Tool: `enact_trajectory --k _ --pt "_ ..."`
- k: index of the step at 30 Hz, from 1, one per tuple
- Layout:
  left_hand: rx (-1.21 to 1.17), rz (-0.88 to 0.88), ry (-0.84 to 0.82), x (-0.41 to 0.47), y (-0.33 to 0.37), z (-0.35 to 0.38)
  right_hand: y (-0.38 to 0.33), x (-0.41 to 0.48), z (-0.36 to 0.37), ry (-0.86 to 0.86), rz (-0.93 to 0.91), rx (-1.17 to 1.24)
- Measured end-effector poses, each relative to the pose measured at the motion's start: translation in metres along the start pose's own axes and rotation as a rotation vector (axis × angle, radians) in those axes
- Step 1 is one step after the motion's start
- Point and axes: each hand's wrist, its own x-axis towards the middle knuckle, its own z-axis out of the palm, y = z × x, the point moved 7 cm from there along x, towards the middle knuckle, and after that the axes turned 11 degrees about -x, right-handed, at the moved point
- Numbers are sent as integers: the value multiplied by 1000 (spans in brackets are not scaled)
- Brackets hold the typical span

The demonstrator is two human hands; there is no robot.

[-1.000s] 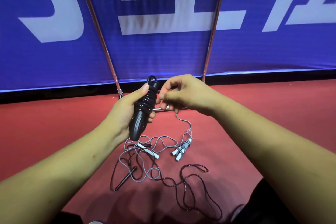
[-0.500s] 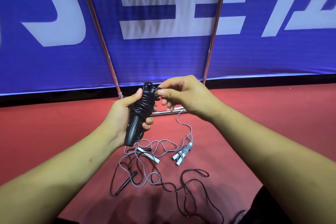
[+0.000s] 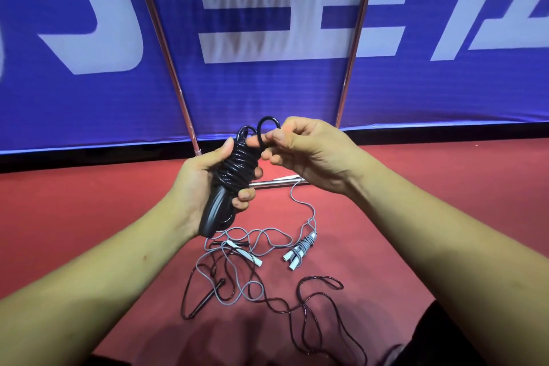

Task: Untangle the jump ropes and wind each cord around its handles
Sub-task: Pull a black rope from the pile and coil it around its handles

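L hand (image 3: pixel 205 184) wraps fingers round black handles (image 3: pixel 215 214), cord wound on. R hand (image 3: pixel 309 151) pinches black cord loop (image 3: pixel 267 125) at top. Grey rope (image 3: pixel 300 249) + thin dark rope (image 3: pixel 309 291) tangled on red floor (image 3: pixel 89 217) below.

The left hand (image 3: pixel 205 187) holds a bundle (image 3: pixel 234 169) of wound rope at the centre. The right hand (image 3: pixel 309 151) sits just beside it at 2 o'clock and pinches a loop (image 3: pixel 267 125) of cord above the bundle's top. On the floor (image 3: pixel 445 202), a tangle (image 3: pixel 234 270) lies at the bundle's 6 o'clock. A second roll (image 3: pixel 300 249) lies just beside the tangle at 3 o'clock, and a thin handle (image 3: pixel 208 297) lies at the tangle's 7 o'clock. A loose cord (image 3: pixel 320 285) trails from the tangle toward 4 o'clock. A bar (image 3: pixel 273 183) lies on the floor at the roll's 12 o'clock, behind the hands. A banner (image 3: pixel 267 83) stands behind everything, with two poles (image 3: pixel 166 53) before it at 11 and 1 o'clock.
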Motion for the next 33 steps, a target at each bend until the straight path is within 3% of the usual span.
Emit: enact_trajectory --k 8,13,18,25,33 --pt "-14 9 -12 -1 0 2 -4 4 0 100 -35 -6" --pt "-32 45 15 -1 7 -4 -5 5 4 54 -58 -12" --pt "17 88 39 0 6 -4 -4 6 -4 156 -36 -53" --pt "197 258 47 2 12 -3 -7 6 -9 195 22 -336" --pt "349 305 27 1 9 4 -16 2 -20 315 75 -570"
